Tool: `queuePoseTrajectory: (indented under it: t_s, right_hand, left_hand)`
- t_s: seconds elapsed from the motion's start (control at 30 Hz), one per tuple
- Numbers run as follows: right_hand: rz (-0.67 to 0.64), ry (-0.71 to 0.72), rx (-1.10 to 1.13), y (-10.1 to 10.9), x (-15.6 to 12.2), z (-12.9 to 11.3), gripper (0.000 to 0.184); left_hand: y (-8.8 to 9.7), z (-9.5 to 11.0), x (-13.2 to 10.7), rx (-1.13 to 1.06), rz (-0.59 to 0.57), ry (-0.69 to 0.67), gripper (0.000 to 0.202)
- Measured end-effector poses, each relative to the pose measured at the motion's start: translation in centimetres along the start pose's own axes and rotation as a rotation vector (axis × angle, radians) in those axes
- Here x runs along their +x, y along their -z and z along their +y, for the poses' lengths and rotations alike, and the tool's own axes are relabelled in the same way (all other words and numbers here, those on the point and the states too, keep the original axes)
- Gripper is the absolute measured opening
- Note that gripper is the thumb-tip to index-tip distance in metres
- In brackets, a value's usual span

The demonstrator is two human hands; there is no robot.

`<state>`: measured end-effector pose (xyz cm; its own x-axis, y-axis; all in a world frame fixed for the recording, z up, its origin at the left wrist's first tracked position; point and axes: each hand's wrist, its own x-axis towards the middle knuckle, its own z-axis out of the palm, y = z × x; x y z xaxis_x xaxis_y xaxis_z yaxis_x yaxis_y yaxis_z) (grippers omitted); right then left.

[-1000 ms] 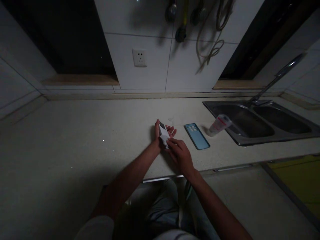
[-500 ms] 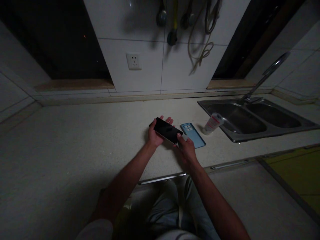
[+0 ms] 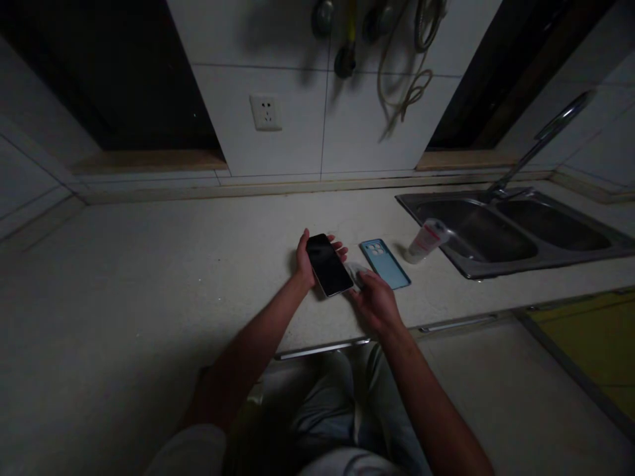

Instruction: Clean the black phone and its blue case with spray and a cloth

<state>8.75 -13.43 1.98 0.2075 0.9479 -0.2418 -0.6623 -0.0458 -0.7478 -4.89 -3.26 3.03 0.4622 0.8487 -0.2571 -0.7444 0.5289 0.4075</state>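
Observation:
A black smartphone (image 3: pixel 328 266) lies screen up in my left hand (image 3: pixel 304 262), whose thumb and fingers wrap its two long edges. My right hand (image 3: pixel 378 301) is at the phone's lower right corner, pinching a thin whitish piece that looks like a tissue or wipe (image 3: pixel 355 271). Whether the right fingers also touch the phone I cannot tell. Just beyond my right hand, a light blue phone case (image 3: pixel 389 264) rests on the counter, its camera cutout at the far end.
A clear plastic cup with red print (image 3: pixel 425 242) leans right beside the steel double sink (image 3: pixel 469 270) and its faucet (image 3: pixel 540 142). The pale countertop (image 3: pixel 163 264) meets a tiled wall with a socket (image 3: pixel 265 112), pipe fittings and a hanging cord (image 3: pixel 409 96).
The phone has turned from lying slantwise between both hands to pointing more away from me. My right thumb has come off its screen, and the whitish piece shows more.

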Motion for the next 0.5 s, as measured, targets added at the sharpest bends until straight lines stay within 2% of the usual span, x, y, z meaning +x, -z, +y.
queuePoseTrajectory:
  t_s: [0.13, 0.27, 0.4, 0.5]
  right_hand:
    - [-0.088, 0.113, -0.23, -0.6, 0.1, 0.4, 0.024]
    - [-0.099, 0.264, -0.426, -0.6, -0.8, 1.8, 0.04]
    - [-0.002, 0.264, -0.423, -0.3, -2.7, 3.0, 0.051]
    - [0.056, 0.323, -0.485, -0.7, -4.5, 3.2, 0.047]
  left_hand:
    - [0.3, 0.1, 0.1, 0.015, -0.015, 0.003, 0.074]
    - [0.7, 0.1, 0.6, -0.122, 0.052, -0.054, 0.078]
    - [0.6, -0.1, 0.7, -0.197, 0.154, -0.113, 0.072]
    - [0.4, -0.4, 0.6, -0.199, 0.167, -0.117, 0.067]
